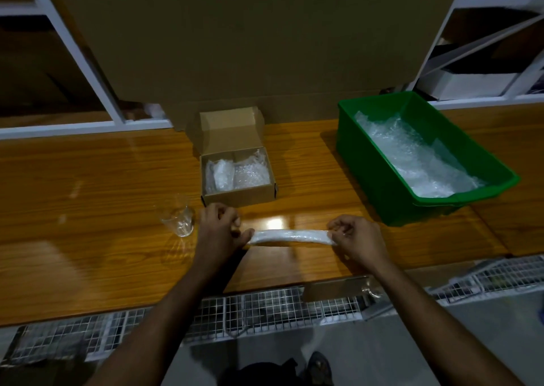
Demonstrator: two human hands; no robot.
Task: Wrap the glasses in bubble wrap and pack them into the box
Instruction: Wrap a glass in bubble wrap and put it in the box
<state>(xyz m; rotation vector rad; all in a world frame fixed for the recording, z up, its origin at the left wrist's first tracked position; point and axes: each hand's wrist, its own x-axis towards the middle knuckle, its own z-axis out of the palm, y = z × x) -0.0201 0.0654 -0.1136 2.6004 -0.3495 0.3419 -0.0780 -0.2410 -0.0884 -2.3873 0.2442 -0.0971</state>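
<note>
**A:** Glass (179,220) first: where does it stand from the cardboard box (237,176)?

**B:** Your bare glass stands upright on the wooden table (88,179), down and to the left of the box's near-left corner, just beside your left hand (219,229) but not touching it, as far as I can tell.

**A:** And what is that hand doing?

**B:** Your left hand sits just in front of the box's near wall. Its thumb and fingers are curled and pinch the left end of a strip of bubble wrap (290,236).

**A:** The box itself?

**B:** It is open, with the lid flap standing up at the back. Two wrapped bundles (238,172) lie side by side inside and fill most of the floor.

**A:** Where does the strip run?

**B:** It stretches level from your left hand to your right hand (353,238), in front of the box and to its right, held just above the table. Whether it touches the wood, I cannot tell.

**A:** The right hand?

**B:** It is clamped on the strip's right end, fingers curled over it.

**A:** Farther right?

**B:** A green bin (382,185) stands to the right of the box, well apart from it, with loose bubble wrap (418,162) inside.
</note>
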